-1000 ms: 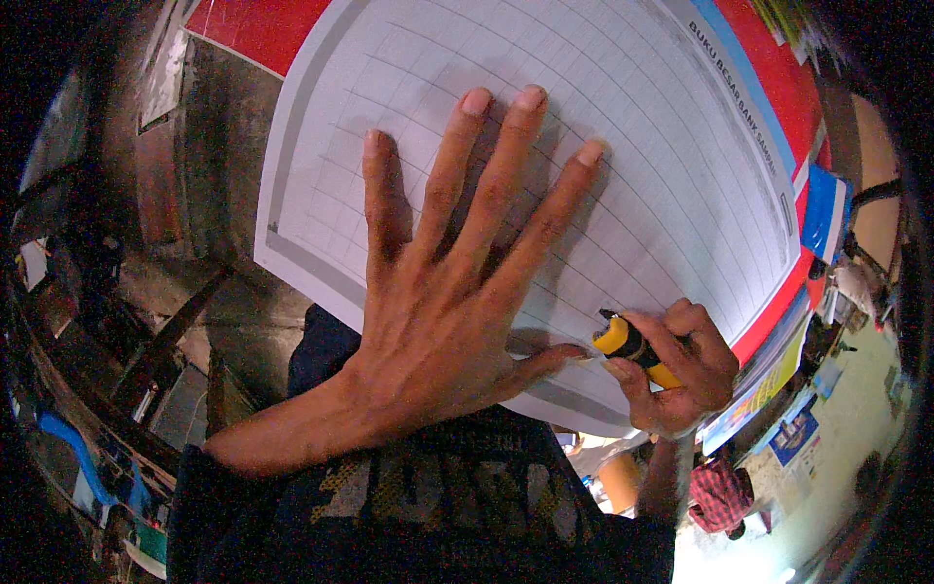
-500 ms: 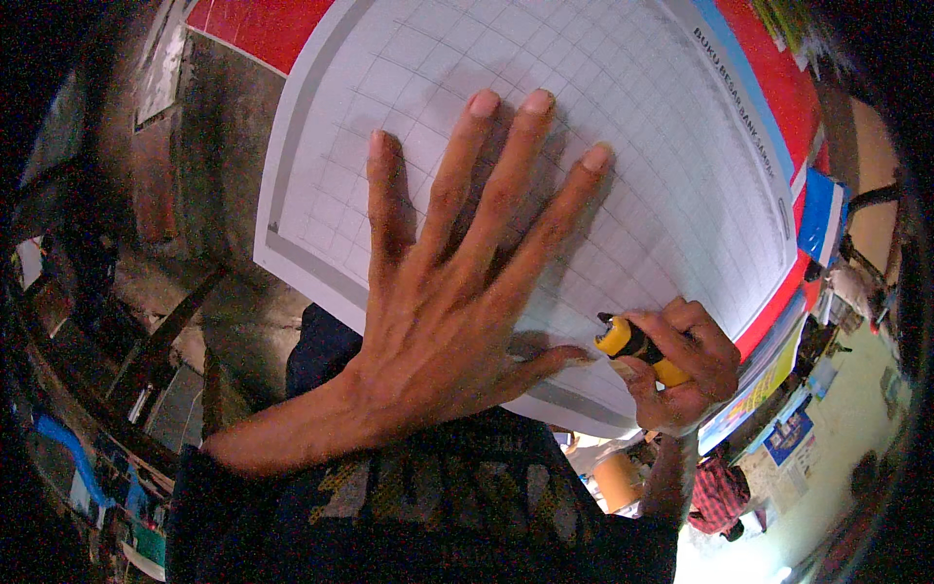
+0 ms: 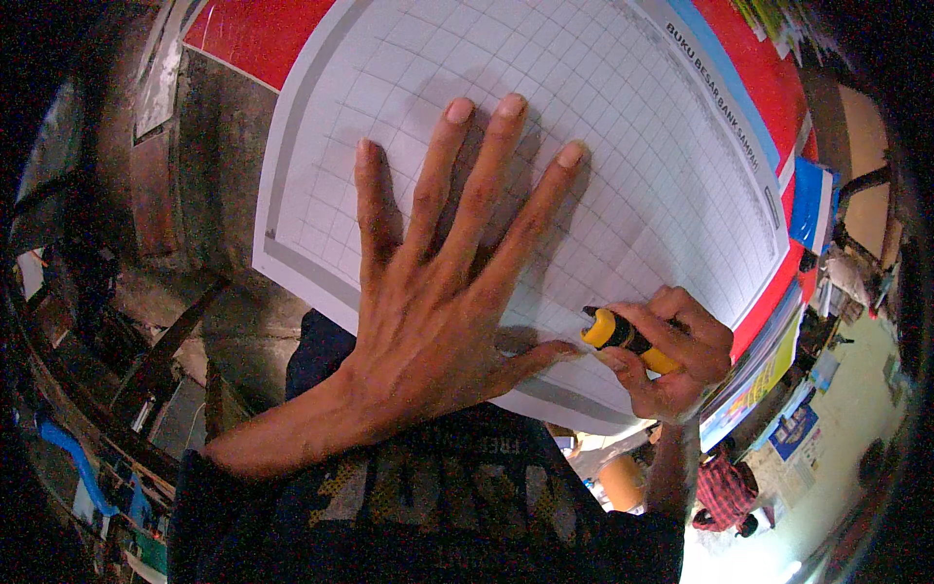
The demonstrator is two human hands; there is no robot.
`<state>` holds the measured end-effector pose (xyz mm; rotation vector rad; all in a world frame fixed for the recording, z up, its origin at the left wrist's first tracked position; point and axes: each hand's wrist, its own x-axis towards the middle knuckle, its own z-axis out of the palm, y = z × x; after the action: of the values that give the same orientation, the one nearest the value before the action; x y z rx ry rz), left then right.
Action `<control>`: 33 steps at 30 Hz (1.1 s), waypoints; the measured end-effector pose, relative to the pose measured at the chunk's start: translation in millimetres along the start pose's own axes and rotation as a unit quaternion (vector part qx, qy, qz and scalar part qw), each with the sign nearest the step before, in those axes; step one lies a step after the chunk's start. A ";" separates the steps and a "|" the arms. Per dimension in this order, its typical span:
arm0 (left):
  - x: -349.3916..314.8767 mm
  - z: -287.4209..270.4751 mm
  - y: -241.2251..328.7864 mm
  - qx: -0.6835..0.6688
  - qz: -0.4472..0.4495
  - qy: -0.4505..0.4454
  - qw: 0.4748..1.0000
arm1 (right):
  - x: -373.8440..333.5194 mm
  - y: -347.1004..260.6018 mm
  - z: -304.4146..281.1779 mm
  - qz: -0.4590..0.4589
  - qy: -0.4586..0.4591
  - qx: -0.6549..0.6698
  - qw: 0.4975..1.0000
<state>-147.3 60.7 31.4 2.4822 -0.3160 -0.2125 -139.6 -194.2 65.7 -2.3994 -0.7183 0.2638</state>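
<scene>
My left hand (image 3: 438, 253) lies flat with fingers spread on a large white sheet (image 3: 321, 195) printed with a grid and a grey border. It holds nothing. To its right, my right hand (image 3: 681, 355) is closed around a yellow-and-black handled tool (image 3: 623, 336) with a short dark tip. The tip points left, close above the sheet and near my left thumb. The exact kind of tool is not clear. The near edge of the sheet reaches my dark shirt (image 3: 428, 487).
A red surface (image 3: 258, 44) shows beyond the sheet. A blue-and-white object (image 3: 812, 204) sits at its right edge. A person in a red checked shirt (image 3: 725, 496) is at the lower right. A blue hose-like thing (image 3: 78, 462) lies at the lower left.
Both hands appear slightly further left in the view. The tool, still in my right hand, has also moved a little left and up. My left hand stays spread on the sheet.
</scene>
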 end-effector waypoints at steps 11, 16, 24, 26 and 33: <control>-1.1 -1.6 0.8 0.009 0.003 -0.005 1.000 | -7.9 0.4 10.3 -0.064 0.018 0.031 0.997; -2.3 -2.5 0.2 0.022 0.000 -0.009 1.000 | -12.1 6.3 14.6 -0.069 0.069 0.070 0.993; -1.0 -3.4 2.8 -0.008 -0.002 -0.007 1.000 | -27.1 -3.6 19.6 0.000 0.117 -0.021 0.993; -1.1 -3.4 2.6 -0.003 -0.004 -0.010 1.000 | -26.4 -3.0 21.4 -0.001 0.119 -0.021 0.993; -0.9 -3.7 3.3 0.033 -0.001 -0.013 0.999 | -17.1 -1.7 30.0 -0.062 0.154 0.010 0.986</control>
<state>-147.9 60.5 36.5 2.5477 -0.3352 -0.2386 -165.0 -187.5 43.3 -2.2936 -0.7117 -0.1480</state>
